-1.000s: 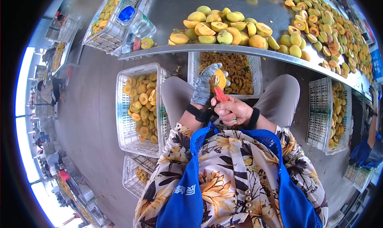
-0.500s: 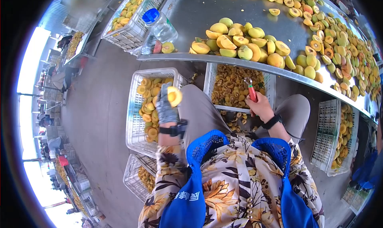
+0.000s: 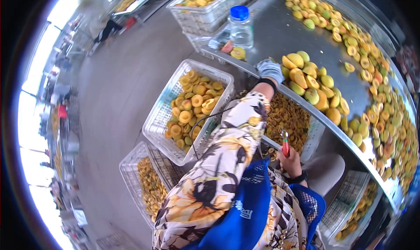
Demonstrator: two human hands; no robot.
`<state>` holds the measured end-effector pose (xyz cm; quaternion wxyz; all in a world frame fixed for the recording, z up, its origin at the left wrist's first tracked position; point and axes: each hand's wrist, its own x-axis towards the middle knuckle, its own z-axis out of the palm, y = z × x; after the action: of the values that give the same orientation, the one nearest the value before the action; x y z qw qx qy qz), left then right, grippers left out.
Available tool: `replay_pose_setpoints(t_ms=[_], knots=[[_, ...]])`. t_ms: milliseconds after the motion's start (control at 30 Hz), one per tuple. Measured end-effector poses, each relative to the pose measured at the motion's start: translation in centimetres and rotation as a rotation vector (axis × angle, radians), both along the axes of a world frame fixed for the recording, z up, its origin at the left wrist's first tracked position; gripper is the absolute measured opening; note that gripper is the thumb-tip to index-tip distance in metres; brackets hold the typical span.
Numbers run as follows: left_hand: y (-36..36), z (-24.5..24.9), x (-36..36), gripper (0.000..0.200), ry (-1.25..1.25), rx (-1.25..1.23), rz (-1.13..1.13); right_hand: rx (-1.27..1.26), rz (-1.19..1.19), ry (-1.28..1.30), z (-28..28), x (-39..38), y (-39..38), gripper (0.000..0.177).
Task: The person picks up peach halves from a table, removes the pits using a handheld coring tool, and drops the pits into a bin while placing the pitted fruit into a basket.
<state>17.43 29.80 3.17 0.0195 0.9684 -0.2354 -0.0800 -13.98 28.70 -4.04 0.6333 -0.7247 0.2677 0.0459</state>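
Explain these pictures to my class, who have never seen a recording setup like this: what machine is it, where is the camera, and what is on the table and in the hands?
There is no machine: a person is working. One camera, worn on the head, looks forward and down. The metal table bears a fruit pile, many of its pieces cut open, and a blue-capped bottle. The right hand holds a red-handled tool. The left hand, in a grey glove, is at the table's edge beside the pile; whether it grips anything is hidden.
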Motion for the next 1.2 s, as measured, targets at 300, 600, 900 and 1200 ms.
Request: replay_pose_setpoints(t_ms=[300,600,900,1200], knots=[[5.2,1.3,-4.7,0.086,-0.221,-0.698,-0.240,-0.107,-0.264,-0.198,1.7,1.1,-1.9,0.032],[7.7,-0.9,-15.4,0.090,0.143,-1.127,-0.524,0.215,-0.280,-0.373,5.8,4.6,-1.2,0.035],[9.1,-0.7,-16.2,0.053,1.652,-1.231,0.182,0.467,-0.155,-0.232,6.3,2.6,-2.1,0.024],[9.6,-3.4,-17.2,0.031,1.457,-1.738,0.613,-0.630,-0.056,-0.440,5.9,1.7,-0.3,0.033]])
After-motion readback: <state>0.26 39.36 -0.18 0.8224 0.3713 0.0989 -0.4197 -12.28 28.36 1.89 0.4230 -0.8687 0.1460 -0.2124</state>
